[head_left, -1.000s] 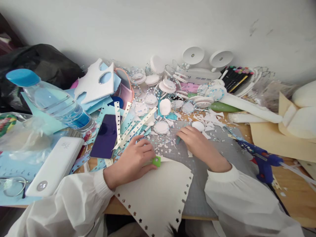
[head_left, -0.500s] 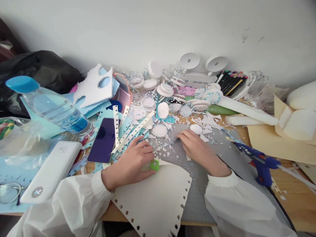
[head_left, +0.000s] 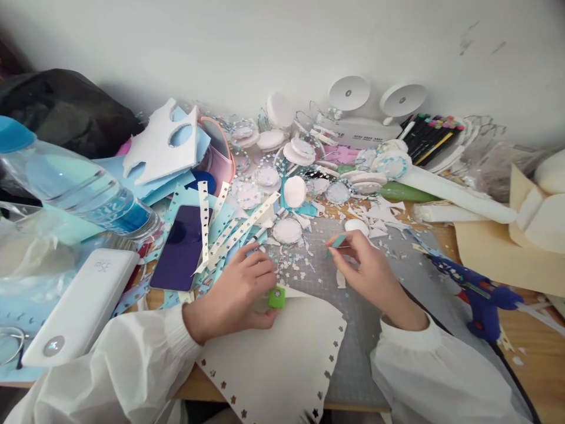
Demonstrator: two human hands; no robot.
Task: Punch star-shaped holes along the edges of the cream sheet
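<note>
1. the left hand [head_left: 238, 291] has its fingers closed around the small green punch [head_left: 276, 297], which sits on the top edge of the white fan-shaped paper [head_left: 282, 347].
2. the right hand [head_left: 368, 268], right of the punch, pinches a small teal paper piece [head_left: 339, 241] between thumb and fingertips.
3. to punch well, i think the paper edge should go fully into the slot, in line with the star holes.
4. free room is only on the grey cutting mat [head_left: 397, 282] right of the punch; scraps crowd behind it, and the blue glue gun [head_left: 479, 294] lies further right.
</note>
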